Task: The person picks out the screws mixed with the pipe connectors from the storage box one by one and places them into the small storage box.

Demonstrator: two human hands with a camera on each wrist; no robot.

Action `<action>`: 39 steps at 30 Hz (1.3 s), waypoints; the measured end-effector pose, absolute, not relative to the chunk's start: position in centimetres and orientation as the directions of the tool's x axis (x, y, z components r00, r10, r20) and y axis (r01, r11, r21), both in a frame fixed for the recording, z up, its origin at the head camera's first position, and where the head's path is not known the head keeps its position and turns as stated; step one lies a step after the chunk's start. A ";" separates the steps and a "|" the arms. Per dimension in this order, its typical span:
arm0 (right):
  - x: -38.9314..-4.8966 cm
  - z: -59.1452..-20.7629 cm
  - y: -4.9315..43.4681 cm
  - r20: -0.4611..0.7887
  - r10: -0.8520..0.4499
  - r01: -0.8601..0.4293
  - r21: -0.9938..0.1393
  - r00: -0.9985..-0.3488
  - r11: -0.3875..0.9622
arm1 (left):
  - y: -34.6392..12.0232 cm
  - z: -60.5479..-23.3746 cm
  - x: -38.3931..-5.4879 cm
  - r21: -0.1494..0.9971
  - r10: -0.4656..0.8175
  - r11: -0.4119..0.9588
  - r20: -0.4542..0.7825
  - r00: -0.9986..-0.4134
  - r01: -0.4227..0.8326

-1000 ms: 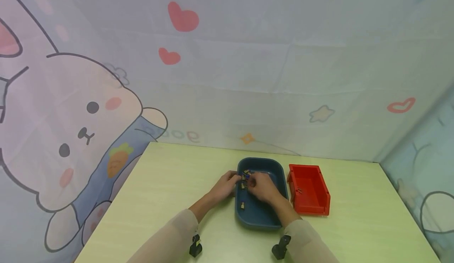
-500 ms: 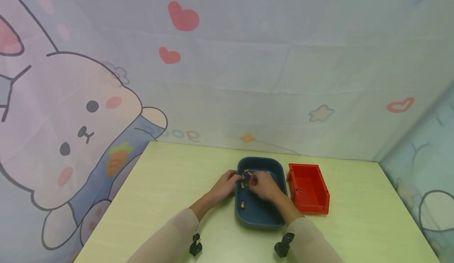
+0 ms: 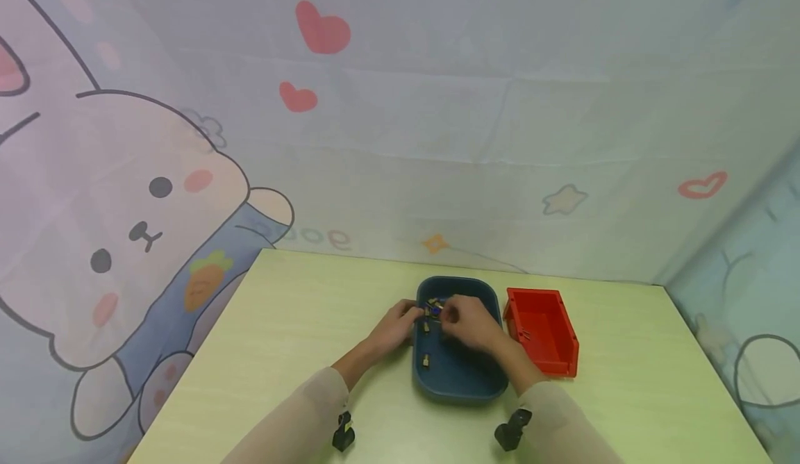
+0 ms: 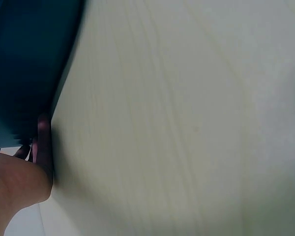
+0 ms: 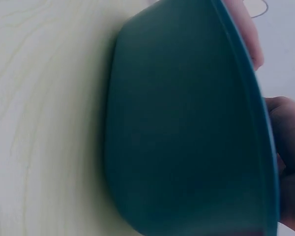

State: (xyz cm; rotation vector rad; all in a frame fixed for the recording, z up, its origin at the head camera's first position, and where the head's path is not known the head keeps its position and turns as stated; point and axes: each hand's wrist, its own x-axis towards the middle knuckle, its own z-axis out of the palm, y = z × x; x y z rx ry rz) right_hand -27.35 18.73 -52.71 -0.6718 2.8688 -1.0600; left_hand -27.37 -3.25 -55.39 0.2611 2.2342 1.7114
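In the head view, the blue tray (image 3: 453,375) sits on the pale table (image 3: 300,311), with small brass-coloured pieces (image 3: 432,303) heaped inside at ten to eleven o'clock and a spot of blue among them. One more piece lies between nine and ten o'clock, just below the heap; a lone piece (image 3: 426,360) rests near eight, apart from the rest. At three o'clock, just beside the tray, stands the red bin (image 3: 548,335), two thin pins (image 3: 526,335) lying in it toward nine o'clock.

The left hand (image 3: 394,326) grips the tray's rim at ten o'clock, thumb at the edge. The right hand (image 3: 470,321) reaches in from five o'clock, fingers bent, their tips beside the heap; whether they pinch a piece I can't tell.

The left wrist view gives what the head view hides: at eight o'clock, the left hand's fingers (image 4: 44,137) lie along the outside of the tray wall, down close to the tabletop.

The right wrist view shows the tray's outer wall, its rim running from one to nearly five o'clock. Beyond that rim, skin shows near one and at three; which hand each part belongs to isn't clear.
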 end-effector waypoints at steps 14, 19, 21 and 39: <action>-26.6 -51.0 20.8 0.194 -0.400 -0.428 -0.617 -0.896 0.660 | -3.3 -55.4 -27.3 0.965 0.334 0.256 -0.144 -0.931 -0.057; -26.5 -50.9 21.4 0.213 -0.392 -0.437 -0.599 -0.895 0.671 | -3.3 -55.3 -27.2 0.967 0.340 0.250 -0.144 -0.929 -0.059; -26.5 -50.9 21.6 0.220 -0.390 -0.439 -0.598 -0.894 0.671 | -3.3 -55.3 -27.2 0.968 0.345 0.246 -0.141 -0.928 -0.056; -25.7 -49.8 24.0 0.219 -0.337 -0.395 -0.648 -0.916 0.652 | -3.4 -55.2 -27.3 0.966 0.344 0.248 -0.151 -0.927 -0.066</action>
